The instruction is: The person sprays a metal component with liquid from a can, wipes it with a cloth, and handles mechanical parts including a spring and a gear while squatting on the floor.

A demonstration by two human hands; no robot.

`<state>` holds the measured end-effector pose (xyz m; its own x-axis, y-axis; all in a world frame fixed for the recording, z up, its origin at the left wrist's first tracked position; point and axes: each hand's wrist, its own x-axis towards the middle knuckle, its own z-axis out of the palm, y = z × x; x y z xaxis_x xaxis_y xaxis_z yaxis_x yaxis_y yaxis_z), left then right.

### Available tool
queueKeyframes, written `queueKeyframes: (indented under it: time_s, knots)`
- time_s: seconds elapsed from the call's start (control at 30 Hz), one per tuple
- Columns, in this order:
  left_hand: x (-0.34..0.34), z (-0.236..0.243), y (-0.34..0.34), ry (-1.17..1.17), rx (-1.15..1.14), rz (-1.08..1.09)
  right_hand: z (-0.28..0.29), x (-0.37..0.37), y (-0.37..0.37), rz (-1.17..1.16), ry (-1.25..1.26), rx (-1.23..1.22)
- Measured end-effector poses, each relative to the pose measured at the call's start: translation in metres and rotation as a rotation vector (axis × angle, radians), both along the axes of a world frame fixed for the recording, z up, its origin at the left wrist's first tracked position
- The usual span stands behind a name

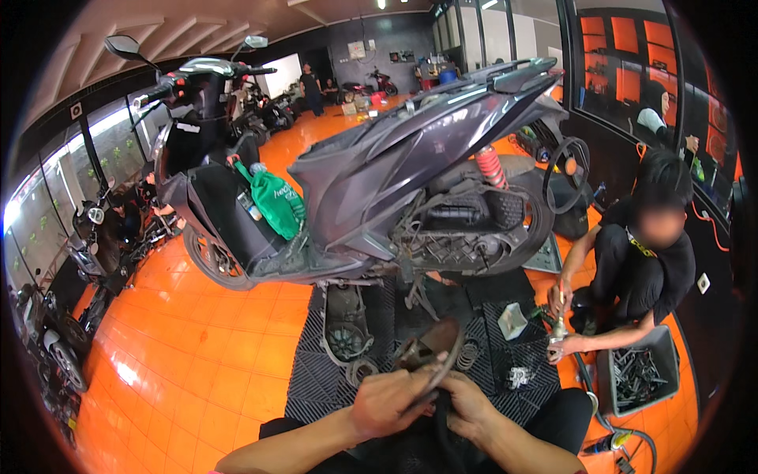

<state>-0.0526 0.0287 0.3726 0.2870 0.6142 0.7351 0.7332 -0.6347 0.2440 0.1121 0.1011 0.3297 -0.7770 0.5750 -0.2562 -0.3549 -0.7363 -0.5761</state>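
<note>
Both my hands grip a worn, rust-brown round metal disc part (448, 353) above my lap. My left hand (397, 400) is closed on its near left edge, fingers wrapped round it. My right hand (469, 404) is closed at its lower right side; its fingertips are partly hidden. A dark strip hangs below between the hands, too shadowed to identify. On the black ribbed mat (312, 387) beyond them lie a long engine cover (345, 324), a coil spring (467, 355) and metal rings (362, 370). Behind the mat stands a dark scooter (379, 174) with its engine side exposed.
At the right a crouching person (643, 237) holds a brush-like tool and a metal part. Near them are a grey bin (641, 375) of tools, a pale square container (512, 321), small silver parts (519, 378) and a hose (643, 438). Several motorcycles (99, 229) line the left.
</note>
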Motion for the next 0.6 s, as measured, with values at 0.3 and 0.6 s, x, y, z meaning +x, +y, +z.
queueKeyframes:
  time_s: [0.3,0.6]
  knots:
    - [0.011,-0.01,-0.004,0.038,0.058,-0.025,-0.003,-0.005,-0.007,-0.232,-0.148,0.188]
    - [0.024,-0.021,-0.005,-0.082,-0.042,0.007,-0.018,-0.019,-0.014,-0.546,-0.252,0.561]
